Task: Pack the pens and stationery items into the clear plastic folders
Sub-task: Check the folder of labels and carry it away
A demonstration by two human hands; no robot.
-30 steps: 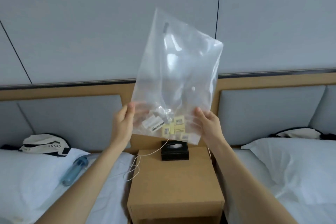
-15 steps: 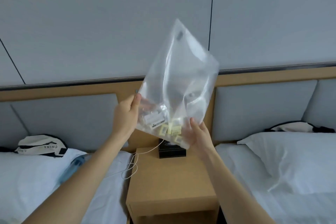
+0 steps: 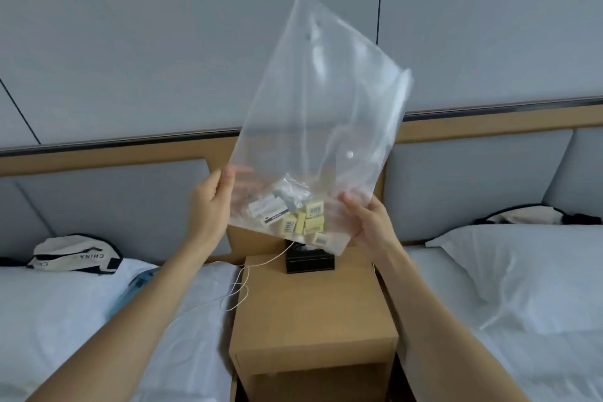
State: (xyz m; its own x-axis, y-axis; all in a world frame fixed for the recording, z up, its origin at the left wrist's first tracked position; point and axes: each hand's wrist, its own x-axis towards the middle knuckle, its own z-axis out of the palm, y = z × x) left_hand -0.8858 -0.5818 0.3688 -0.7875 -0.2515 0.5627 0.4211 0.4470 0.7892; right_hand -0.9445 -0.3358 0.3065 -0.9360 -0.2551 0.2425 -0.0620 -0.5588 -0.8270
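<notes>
Head view: left hand (image 3: 208, 206) and right hand (image 3: 367, 222), each grip pinching the clear plastic folder (image 3: 319, 127) at frame centre; small yellow boxed erasers (image 3: 306, 222) pooled at its bottom. Keep it upright, mouth uppermost.

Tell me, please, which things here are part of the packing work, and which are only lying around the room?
Part of the job:
- clear plastic folder, held up by the left hand and right hand
- small yellow boxed items and white labelled packets at its bottom

Just lying about:
- black box on the nightstand
- white cord
- bag
- blue bottle
- pillow
</notes>
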